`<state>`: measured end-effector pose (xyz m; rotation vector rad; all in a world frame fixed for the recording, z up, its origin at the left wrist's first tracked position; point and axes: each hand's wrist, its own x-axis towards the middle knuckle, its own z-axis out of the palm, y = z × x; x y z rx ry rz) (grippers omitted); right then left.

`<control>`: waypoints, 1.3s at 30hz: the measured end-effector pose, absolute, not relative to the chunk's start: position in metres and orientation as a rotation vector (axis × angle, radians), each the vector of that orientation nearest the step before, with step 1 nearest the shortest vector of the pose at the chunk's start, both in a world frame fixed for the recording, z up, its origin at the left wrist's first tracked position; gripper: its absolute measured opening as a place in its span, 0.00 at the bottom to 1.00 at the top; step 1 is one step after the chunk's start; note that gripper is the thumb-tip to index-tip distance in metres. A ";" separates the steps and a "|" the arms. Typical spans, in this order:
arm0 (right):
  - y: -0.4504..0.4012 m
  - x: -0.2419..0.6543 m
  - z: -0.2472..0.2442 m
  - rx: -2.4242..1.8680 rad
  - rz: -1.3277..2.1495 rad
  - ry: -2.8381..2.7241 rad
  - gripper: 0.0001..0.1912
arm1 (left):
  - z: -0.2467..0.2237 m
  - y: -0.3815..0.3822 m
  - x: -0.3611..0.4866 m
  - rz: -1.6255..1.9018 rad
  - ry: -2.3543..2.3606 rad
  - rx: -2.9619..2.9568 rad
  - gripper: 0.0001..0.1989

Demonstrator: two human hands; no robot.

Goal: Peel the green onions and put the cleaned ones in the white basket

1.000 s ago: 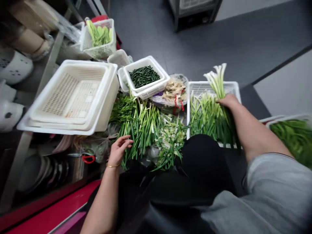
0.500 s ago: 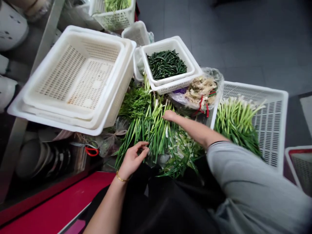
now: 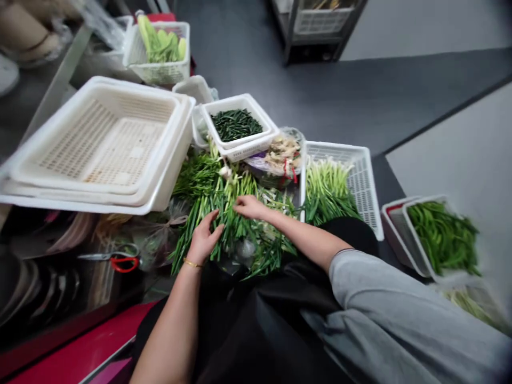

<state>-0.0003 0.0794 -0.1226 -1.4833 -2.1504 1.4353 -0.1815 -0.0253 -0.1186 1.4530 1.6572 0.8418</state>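
Head view: heap of long green scallions w/ pale stems (image 3: 225,200) in front of person, under both hands. L hand (image 3: 203,240) loose, fingers parted, at leaves, nothing clenched. R hand (image 3: 251,207) fingertips curled at stalks; can't tell if gripping. Risk: stalks crisscross, so pull may drag neighbours or pale-green leafy scraps (image 3: 276,234) along; hard pinch could bruise leaves. White plastic basket (image 3: 250,152) abuts heap, might shift if tugged.

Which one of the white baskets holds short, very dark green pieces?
The small basket, between the large stacked baskets and the scallion basket; only its heap looks short, loose and nearly black.
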 end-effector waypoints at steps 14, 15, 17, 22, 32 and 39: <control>-0.050 0.100 0.018 -0.839 2.140 -1.363 0.13 | -0.108 -0.075 -0.183 0.608 1.952 1.916 0.08; -0.051 0.114 0.030 -0.860 2.089 -1.383 0.13 | -0.105 -0.076 -0.196 0.586 1.997 1.918 0.08; -0.051 0.141 0.049 -0.901 2.026 -1.409 0.10 | -0.100 -0.078 -0.221 0.571 2.040 1.899 0.08; -0.045 0.180 0.053 -0.907 1.773 -1.442 0.06 | -0.091 -0.075 -0.252 0.623 2.125 1.648 0.07; 0.032 0.042 -0.011 -1.347 1.468 -2.058 0.28 | -0.058 -0.068 -0.179 0.823 1.206 1.321 0.19; 0.036 -0.002 -0.028 -1.069 1.975 -1.690 0.18 | -0.061 -0.068 -0.176 0.926 1.174 1.052 0.18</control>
